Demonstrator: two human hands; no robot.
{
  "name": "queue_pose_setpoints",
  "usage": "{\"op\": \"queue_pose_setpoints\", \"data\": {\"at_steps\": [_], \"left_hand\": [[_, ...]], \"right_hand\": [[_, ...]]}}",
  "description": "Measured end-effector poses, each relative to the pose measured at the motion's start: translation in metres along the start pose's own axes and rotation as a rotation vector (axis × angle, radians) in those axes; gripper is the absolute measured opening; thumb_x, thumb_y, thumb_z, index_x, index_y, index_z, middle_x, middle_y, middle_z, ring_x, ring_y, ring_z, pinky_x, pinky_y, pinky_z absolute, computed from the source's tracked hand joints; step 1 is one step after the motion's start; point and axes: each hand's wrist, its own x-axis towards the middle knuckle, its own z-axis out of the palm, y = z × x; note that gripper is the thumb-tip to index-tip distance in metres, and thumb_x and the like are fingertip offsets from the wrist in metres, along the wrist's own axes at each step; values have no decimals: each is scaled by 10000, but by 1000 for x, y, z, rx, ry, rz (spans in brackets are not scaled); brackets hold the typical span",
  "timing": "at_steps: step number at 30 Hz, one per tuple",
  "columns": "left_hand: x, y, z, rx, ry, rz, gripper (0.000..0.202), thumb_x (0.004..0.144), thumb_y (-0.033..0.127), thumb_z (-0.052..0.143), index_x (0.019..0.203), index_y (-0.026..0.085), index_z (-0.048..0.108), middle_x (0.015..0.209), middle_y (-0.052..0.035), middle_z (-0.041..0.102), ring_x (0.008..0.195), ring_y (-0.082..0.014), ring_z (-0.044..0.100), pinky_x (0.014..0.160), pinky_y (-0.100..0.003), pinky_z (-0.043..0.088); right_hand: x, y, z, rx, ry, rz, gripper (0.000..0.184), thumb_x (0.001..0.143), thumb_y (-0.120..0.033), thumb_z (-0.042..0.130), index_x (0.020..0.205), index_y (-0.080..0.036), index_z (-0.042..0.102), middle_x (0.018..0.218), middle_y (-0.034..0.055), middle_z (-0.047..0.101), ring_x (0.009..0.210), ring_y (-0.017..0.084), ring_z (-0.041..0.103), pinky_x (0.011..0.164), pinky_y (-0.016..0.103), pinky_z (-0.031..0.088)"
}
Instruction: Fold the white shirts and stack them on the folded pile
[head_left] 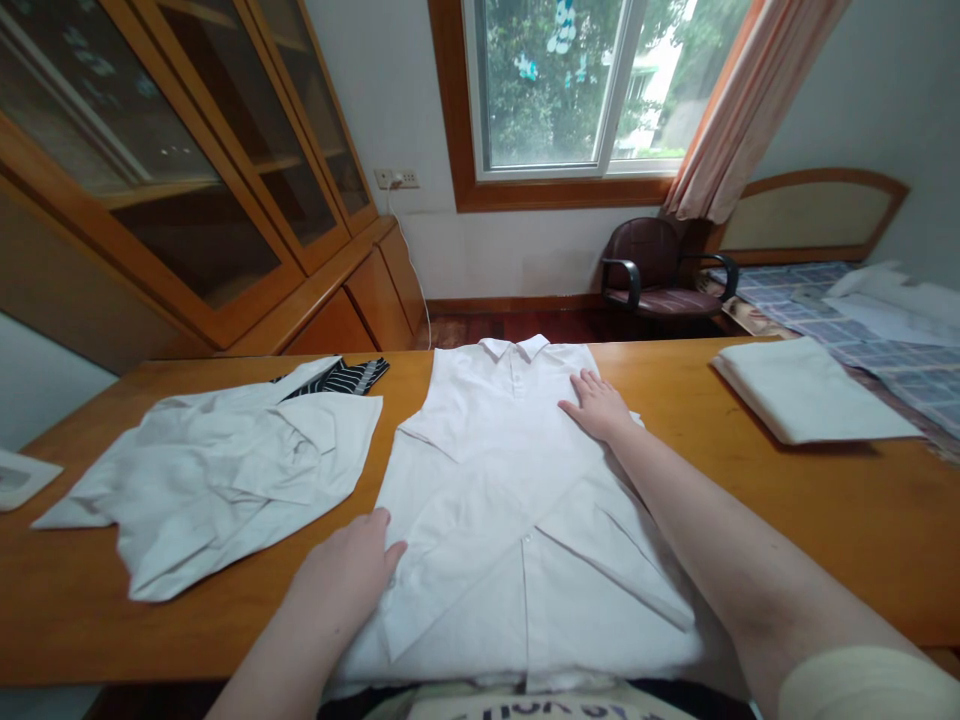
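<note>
The right hand (598, 408) lies palm down on the upper part of a white shirt (495, 440), near its shoulder edge. Its fingers are spread wide and point away from the person; no cloth is seen pinched between them.

The left hand (345, 565) is at the opposite edge of the shirt, lower down and nearer the person. Its thumb stands apart from the forefinger at the cloth; the other fingers are largely hidden, so whether they grip the fabric cannot be told.

The shirt lies between the two hands on a wooden table (675, 400). Its collar (514, 347) is beyond both hands, at the table's far edge. One sleeve (637, 570) lies slantwise on the near side of the right hand, alongside the right forearm. A small button (527, 538) shows on the front, to the right of the left hand.

Left of and beyond the left hand, a crumpled white garment (240, 470) rests on the table; a black-and-white striped cloth (352, 378) shows at its far end. Well to the right of the right hand lies a folded white cloth (810, 390). Beyond the right hand, past the table, stands a dark armchair (652, 260).
</note>
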Motion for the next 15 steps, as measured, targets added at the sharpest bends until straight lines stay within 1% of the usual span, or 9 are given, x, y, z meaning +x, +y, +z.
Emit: {"op": "queue_pose_setpoints", "data": {"at_steps": [3, 4, 7, 9, 10, 11, 12, 13, 15], "left_hand": [[-1, 25, -14, 24, 48, 231, 390, 826, 360, 474, 1168, 185, 542, 1154, -123, 595, 1034, -260, 573, 844, -352, 417], [-1, 35, -19, 32, 49, 275, 425, 819, 359, 490, 1211, 198, 525, 1185, -119, 582, 1054, -258, 564, 868, -354, 411], [10, 63, -33, 57, 51, 323, 464, 816, 395, 498, 1241, 212, 512, 1213, -118, 571, 1041, -277, 567, 866, -387, 424], [30, 79, -38, 38, 79, 390, 471, 823, 431, 486, 1247, 229, 507, 1289, -110, 525, 1112, -284, 529, 904, -400, 411], [44, 86, -40, 22, 106, 437, 499, 833, 444, 474, 1283, 229, 477, 1353, -109, 472, 1189, -280, 474, 953, -395, 381], [60, 92, -40, 13, 135, 451, 537, 839, 450, 469, 1322, 220, 439, 1409, -110, 412, 1260, -278, 405, 1001, -397, 341], [77, 96, -38, 10, 186, 457, 562, 850, 447, 456, 1354, 204, 405, 1455, -117, 345, 1313, -280, 334, 1039, -402, 297], [94, 100, -36, 11, 265, 447, 576, 862, 430, 444, 1380, 190, 372, 1486, -121, 286, 1347, -279, 273, 1068, -409, 252], [124, 103, -27, 13, 437, 440, 609, 877, 416, 421, 1424, 180, 297, 1520, -115, 197, 1392, -274, 151, 1117, -422, 125]], "right_hand": [[-1, -1, 0, 17, 22, 12, 778, 853, -624, 322, 1436, -112, 259, 1510, 161, 193, 1382, 258, 192, 1104, 384, 171], [-1, -1, 0, 24, 35, 18, 793, 849, -624, 332, 1445, -110, 232, 1517, 162, 165, 1386, 257, 178, 1104, 388, 173], [-3, -2, -1, 35, 92, 24, 805, 843, -601, 372, 1455, -108, 196, 1523, 164, 131, 1395, 266, 133, 1112, 433, 147], [-5, -4, -2, 33, 146, -18, 754, 853, -531, 399, 1444, -97, 226, 1519, 163, 150, 1398, 262, 120, 1120, 446, 115], [-6, -5, -3, 33, 165, -69, 706, 862, -475, 406, 1436, -97, 250, 1518, 154, 163, 1398, 248, 126, 1125, 436, 108], [-8, -5, -4, 37, 176, -132, 656, 867, -416, 406, 1428, -104, 275, 1517, 139, 179, 1397, 230, 140, 1129, 418, 111], [-9, -6, -5, 45, 178, -191, 619, 868, -369, 403, 1420, -114, 296, 1516, 124, 195, 1394, 214, 157, 1130, 401, 124], [-9, -6, -5, 57, 170, -233, 599, 866, -343, 401, 1416, -122, 309, 1514, 113, 210, 1391, 204, 170, 1129, 390, 142], [-9, -6, -6, 81, 135, -239, 606, 865, -362, 403, 1413, -119, 314, 1508, 120, 224, 1388, 212, 181, 1120, 395, 182]]}}
